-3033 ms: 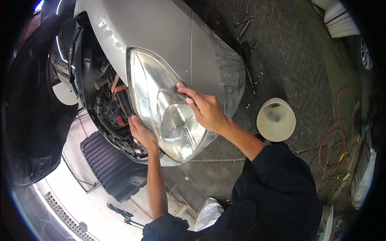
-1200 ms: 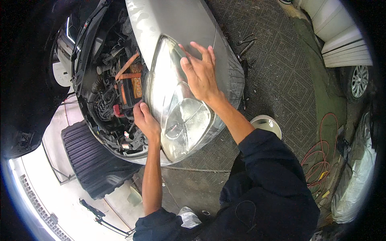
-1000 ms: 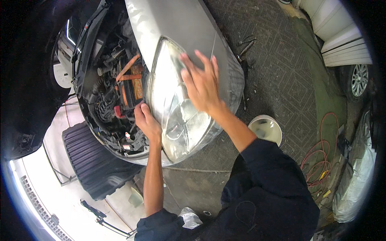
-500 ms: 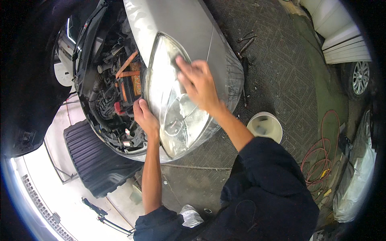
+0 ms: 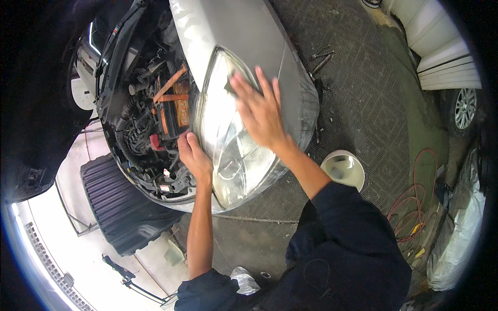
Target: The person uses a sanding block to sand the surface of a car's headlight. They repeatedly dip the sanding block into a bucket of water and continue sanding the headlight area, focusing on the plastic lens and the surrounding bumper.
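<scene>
A large headlight [image 5: 218,122] with a wet-looking, whitish lens lies in front of me on a silver car. My right hand [image 5: 262,114] is over its upper part, its fingertips pressing a small dark piece, like sandpaper [image 5: 231,84], flat on the lens. The outer fingers of that hand are spread and slightly blurred. At the inner edge of the headlight, beside the engine bay, my left hand [image 5: 197,158] has its fingers curled over the rim; the fingertips are partly hidden.
Left of the headlight, the engine bay [image 5: 140,124] stands uncovered, with a battery [image 5: 174,111] inside. A whitish bucket [image 5: 343,168] with a dark thing in it is on the matted floor to the right. Beyond it are a coiled red hose [image 5: 410,207] and another vehicle's wheel [image 5: 465,109].
My right hand's outer fingers have spread apart while it keeps rubbing the upper lens with the dark piece. The whole view has shifted slightly; my left hand stays at the headlight's rim.
</scene>
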Motion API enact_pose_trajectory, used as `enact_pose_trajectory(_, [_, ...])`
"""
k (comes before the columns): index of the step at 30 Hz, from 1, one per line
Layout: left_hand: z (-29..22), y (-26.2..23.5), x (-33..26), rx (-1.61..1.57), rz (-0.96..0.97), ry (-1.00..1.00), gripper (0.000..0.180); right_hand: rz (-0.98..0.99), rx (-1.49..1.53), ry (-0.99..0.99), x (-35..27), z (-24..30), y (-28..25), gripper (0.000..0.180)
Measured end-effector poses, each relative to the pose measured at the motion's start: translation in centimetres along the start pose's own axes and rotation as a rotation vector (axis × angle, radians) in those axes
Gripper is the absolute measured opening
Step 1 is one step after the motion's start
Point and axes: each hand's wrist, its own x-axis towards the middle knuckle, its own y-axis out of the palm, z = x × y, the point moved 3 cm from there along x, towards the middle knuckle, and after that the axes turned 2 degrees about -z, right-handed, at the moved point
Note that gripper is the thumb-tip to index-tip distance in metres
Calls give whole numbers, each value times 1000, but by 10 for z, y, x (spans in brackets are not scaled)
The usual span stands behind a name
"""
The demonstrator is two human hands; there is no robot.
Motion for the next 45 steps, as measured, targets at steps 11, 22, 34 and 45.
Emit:
enact_pose_trajectory(11, [-15,0,0,-3,21,8,37,-88,224,178,46,5,4,49])
enact_pose_trajectory(22, [6,-3,1,0,-31,63,36,-240,339,269,89,10,-43,40])
enact_pose_trajectory(34, [1,-1,1,-9,25,9,39,70,250,-178,-17,14,-5,69])
enact_pose_trajectory(45, [-8,2,3,-47,18,21,39,-9,485,48,20,5,-16,39])
